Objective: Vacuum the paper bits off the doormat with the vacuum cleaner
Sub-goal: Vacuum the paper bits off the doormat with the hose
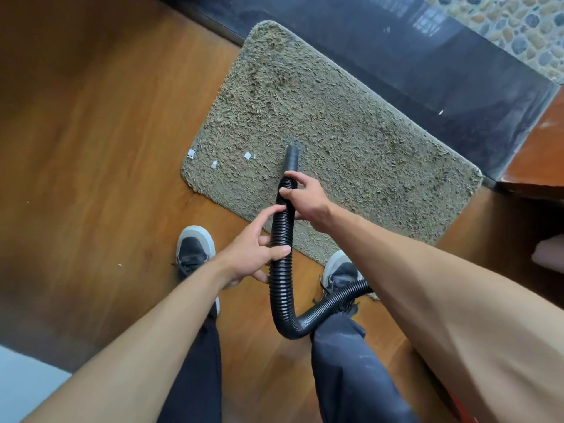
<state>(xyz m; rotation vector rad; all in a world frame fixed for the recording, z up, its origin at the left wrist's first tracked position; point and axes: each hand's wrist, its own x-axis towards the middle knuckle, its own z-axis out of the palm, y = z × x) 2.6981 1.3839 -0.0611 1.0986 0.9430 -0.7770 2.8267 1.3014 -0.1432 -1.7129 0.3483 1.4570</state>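
Note:
A shaggy olive doormat [351, 141] lies on the wooden floor. A black ribbed vacuum hose [282, 288] runs up from behind my right leg, and its smooth nozzle [292, 157] touches the mat's middle. My right hand [305, 199] grips the hose just behind the nozzle. My left hand [256, 254] holds the hose lower down. Three white paper bits lie near the mat's left end: one paper bit [191, 153] at the edge, a second paper bit [214, 164] beside it, and a third paper bit [248, 156] left of the nozzle.
My two dark sneakers [193, 248] stand at the mat's near edge, the right one partly on it. A dark stone threshold [427, 65] borders the mat's far side, with pebble paving beyond. A wooden edge [537, 154] sits at the right.

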